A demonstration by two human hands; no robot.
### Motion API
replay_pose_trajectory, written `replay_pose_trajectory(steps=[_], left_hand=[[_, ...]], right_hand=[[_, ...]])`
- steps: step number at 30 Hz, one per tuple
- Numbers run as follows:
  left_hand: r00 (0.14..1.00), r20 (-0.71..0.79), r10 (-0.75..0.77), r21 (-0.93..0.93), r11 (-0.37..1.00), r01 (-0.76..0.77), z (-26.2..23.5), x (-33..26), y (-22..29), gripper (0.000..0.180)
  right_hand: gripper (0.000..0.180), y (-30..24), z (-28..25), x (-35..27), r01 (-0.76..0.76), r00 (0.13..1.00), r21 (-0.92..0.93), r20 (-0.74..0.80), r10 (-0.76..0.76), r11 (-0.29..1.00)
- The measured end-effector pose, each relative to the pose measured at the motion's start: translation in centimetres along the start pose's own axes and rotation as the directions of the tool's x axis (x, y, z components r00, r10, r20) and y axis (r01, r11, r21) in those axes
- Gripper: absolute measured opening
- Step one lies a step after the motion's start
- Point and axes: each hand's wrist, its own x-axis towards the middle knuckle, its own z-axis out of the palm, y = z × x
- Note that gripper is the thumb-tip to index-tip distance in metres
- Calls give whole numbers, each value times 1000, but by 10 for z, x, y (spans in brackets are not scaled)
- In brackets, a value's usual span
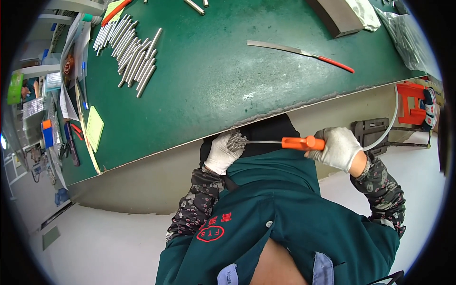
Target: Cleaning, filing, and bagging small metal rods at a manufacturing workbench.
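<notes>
My left hand [222, 156], in a white glove, is closed around a bunch of small metal pins [237, 141] whose ends show at the fingers. An orange air blow gun [295, 143] sits in my gloved right hand [339, 148], the fingers wrapped round its handle. Its thin metal nozzle [263, 142] points left, with the tip at the bunch of pins. Both hands are over my lap, just below the table's front edge. Whether the trigger is pressed cannot be seen.
On the green table [199, 80] several metal pins [130, 50] lie heaped at the left. A red-handled file [304, 53] rests at the right, near a dark block [336, 16] and a plastic bag [409, 40]. A yellow note pad [94, 127] lies far left; an orange stool [411, 102] stands right.
</notes>
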Motion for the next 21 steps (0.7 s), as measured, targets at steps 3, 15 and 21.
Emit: replay_pose_trajectory(steps=[3,15,21], left_hand=[[999,-13,-50,-6,999,50,1,-2,5,31],[999,14,51,144,988,-52,-1,1,4,27],[1000,-4,-5,40,999,5,-1,2,5,28]], right_hand=[[37,0,-1,0,-11,1000,2,-24,11,1000],[37,0,4,1,3,999,-9,-35,-3,1000],[37,5,5,-4,16,999,-15,-29,-17,1000]])
